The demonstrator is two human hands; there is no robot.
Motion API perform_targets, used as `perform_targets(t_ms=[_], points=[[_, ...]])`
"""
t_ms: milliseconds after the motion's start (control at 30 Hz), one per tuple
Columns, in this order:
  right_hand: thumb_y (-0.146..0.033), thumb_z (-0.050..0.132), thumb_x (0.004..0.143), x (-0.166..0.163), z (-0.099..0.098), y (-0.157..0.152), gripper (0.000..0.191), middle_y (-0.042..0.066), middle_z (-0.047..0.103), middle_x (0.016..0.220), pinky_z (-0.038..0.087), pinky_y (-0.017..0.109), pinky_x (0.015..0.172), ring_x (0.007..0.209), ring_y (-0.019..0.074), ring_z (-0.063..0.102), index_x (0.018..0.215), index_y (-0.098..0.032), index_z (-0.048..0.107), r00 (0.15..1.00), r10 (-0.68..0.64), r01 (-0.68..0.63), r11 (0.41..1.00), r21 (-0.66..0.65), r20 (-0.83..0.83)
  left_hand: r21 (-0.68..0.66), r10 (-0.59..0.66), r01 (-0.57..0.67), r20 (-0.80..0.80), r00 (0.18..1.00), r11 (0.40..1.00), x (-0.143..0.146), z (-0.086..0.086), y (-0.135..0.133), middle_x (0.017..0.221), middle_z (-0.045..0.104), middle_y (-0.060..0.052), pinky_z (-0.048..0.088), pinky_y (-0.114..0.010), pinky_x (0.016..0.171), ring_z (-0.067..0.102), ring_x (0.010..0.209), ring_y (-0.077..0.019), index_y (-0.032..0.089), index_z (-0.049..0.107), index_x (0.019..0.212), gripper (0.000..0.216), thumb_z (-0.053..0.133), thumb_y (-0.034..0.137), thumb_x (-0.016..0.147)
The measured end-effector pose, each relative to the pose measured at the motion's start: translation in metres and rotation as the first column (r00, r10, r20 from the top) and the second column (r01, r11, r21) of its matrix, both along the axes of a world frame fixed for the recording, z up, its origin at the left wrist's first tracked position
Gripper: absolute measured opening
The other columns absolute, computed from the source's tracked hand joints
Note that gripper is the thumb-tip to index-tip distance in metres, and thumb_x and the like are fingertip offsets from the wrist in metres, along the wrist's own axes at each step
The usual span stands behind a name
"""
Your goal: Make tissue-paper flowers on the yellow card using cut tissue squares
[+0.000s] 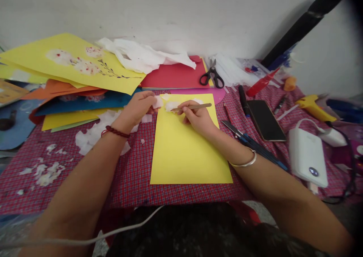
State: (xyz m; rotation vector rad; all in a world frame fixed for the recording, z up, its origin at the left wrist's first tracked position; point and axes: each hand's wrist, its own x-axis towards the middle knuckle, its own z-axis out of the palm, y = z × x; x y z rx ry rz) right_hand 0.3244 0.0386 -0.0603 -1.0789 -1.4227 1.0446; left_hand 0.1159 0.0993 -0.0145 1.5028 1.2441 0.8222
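A yellow sheet of paper [190, 151] lies flat in front of me. My right hand [195, 117] rests on its upper part, gripping a slim brown stick [202, 106] like a pen. The stick's tip touches a white tissue patch [171, 106] near the sheet's top edge; another white patch [197, 101] is partly behind the hand. At the sheet's upper left corner, my left hand [141, 106] pinches a small piece of white tissue paper [158, 102]. Crumpled white tissue [93, 134] lies under and beside my left wrist.
Yellow paper with painted flowers [85, 62] tops a pile at the back left. Black scissors [211, 75] lie on red paper [172, 75]. To the right are a utility knife [255, 147], a phone [266, 119], a red tube [262, 83], a yellow glue gun [316, 107] and a white power bank [307, 155].
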Motion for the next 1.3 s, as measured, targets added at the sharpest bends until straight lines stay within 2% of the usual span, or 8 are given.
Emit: perform_targets(t_ms=[133,333,533,667,867,1100,1200,1300], points=[[-0.044,0.058,0.095,0.001,0.0,0.001,0.024,0.001,0.068,0.084,0.044,0.02,0.043,0.046,0.0055,0.054,0.097,-0.02,0.059,0.999,-0.025,0.025,1.0,-0.013,-0.02,0.012,-0.228,0.235,-0.19,0.955,0.972,0.004,0.002,-0.009,0.059,0.057,0.001,0.036,-0.024,0.053,0.049,0.054,-0.0096,0.019,0.058,0.066,0.008,0.062,0.024,0.072],[-0.047,0.06,0.093,0.0,0.0,0.001,0.027,0.0,0.068,0.081,0.044,0.019,0.042,0.045,0.0054,0.056,0.096,-0.02,0.059,0.998,-0.05,0.049,0.998,-0.031,-0.024,0.148,-0.275,0.344,-0.357,0.893,0.927,0.011,-0.004,-0.007,0.062,0.061,0.001,0.038,-0.025,0.056,0.053,0.06,-0.012,0.02,0.063,0.065,0.008,0.064,0.028,0.069],[-0.054,0.06,0.091,0.001,0.006,-0.002,0.034,-0.001,0.067,0.078,0.044,0.019,0.043,0.046,0.0057,0.056,0.094,-0.021,0.058,0.993,-0.106,0.105,0.994,-0.023,-0.059,0.276,-0.173,0.29,-0.381,0.908,0.916,0.024,-0.017,0.002,0.072,0.07,-0.004,0.042,-0.027,0.06,0.059,0.067,-0.015,0.017,0.07,0.073,0.014,0.061,0.028,0.072],[-0.046,0.056,0.095,0.0,0.01,-0.007,0.027,-0.001,0.064,0.072,0.045,0.021,0.046,0.048,0.0074,0.057,0.089,-0.02,0.057,0.988,-0.145,0.148,0.988,0.042,-0.058,0.276,-0.148,0.258,-0.366,0.919,0.926,0.028,-0.019,0.004,0.073,0.072,-0.005,0.041,-0.027,0.06,0.059,0.067,-0.0151,0.016,0.07,0.072,0.014,0.062,0.026,0.072],[-0.031,0.046,0.098,-0.002,0.002,-0.007,0.017,0.001,0.064,0.081,0.048,0.025,0.055,0.06,0.0122,0.059,0.095,-0.021,0.06,0.975,-0.051,0.025,0.992,0.12,0.217,0.244,-0.136,0.226,-0.337,0.932,0.943,0.03,-0.02,0.004,0.072,0.071,-0.004,0.042,-0.026,0.059,0.06,0.067,-0.0144,0.015,0.069,0.071,0.008,0.064,0.022,0.07],[-0.021,0.044,0.098,0.0,0.007,-0.012,0.022,0.009,0.069,0.101,0.049,0.035,0.079,0.089,0.0222,0.065,0.105,-0.02,0.064,0.781,-0.135,-0.097,0.939,0.331,0.61,0.283,0.003,0.046,-0.173,0.985,0.958,0.018,-0.013,0.009,0.075,0.067,-0.003,0.047,-0.026,0.061,0.058,0.065,-0.0129,0.017,0.064,0.083,0.015,0.057,0.03,0.084],[-0.021,0.042,0.1,-0.001,0.008,-0.013,0.024,0.01,0.069,0.105,0.047,0.032,0.075,0.087,0.0211,0.064,0.106,-0.02,0.065,0.687,-0.146,-0.147,0.931,0.334,0.712,0.266,0.109,-0.061,-0.171,0.979,0.962,0.006,-0.017,0.017,0.08,0.069,-0.004,0.049,-0.026,0.061,0.06,0.067,-0.0134,0.018,0.063,0.086,0.011,0.054,0.024,0.084],[-0.02,0.041,0.1,-0.002,0.007,-0.013,0.026,0.009,0.067,0.104,0.045,0.03,0.069,0.079,0.0186,0.061,0.107,-0.02,0.065,0.616,-0.145,-0.172,0.934,0.312,0.774,0.319,0.171,-0.078,-0.277,0.945,0.944,-0.002,-0.019,0.027,0.088,0.073,-0.006,0.052,-0.028,0.067,0.063,0.073,-0.0159,0.017,0.065,0.089,0.015,0.052,0.018,0.082]])
